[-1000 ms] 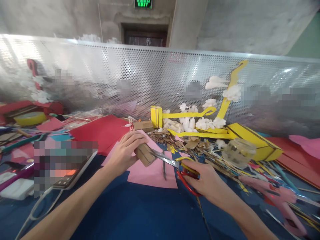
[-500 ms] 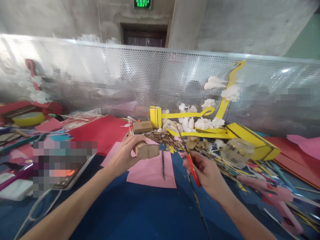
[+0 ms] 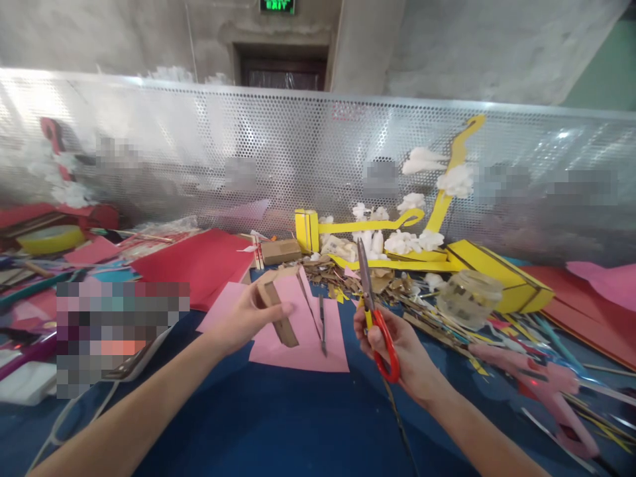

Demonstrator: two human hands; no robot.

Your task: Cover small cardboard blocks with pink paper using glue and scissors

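My left hand [image 3: 244, 317] is closed around a folded brown cardboard piece [image 3: 278, 311], held tilted above a pink paper sheet [image 3: 303, 331] on the blue table [image 3: 278, 417]. My right hand [image 3: 397, 351] grips red-and-yellow scissors [image 3: 373, 305] with the blades closed and pointing up and away, a short way right of the cardboard. A thin dark blade-like tool [image 3: 322, 324] lies on the pink sheet between my hands.
A yellow paper model with white cotton tufts [image 3: 422, 232] stands against the perforated metal screen [image 3: 318, 159]. Cardboard scraps [image 3: 392, 285], a glass jar [image 3: 470, 298], a pink glue gun [image 3: 541, 391], red paper [image 3: 199, 262] and a small box [image 3: 281, 250] lie around.
The scissors left the cardboard and swung upright in my right hand. My left hand turned the cardboard piece so it now stands tilted on end.
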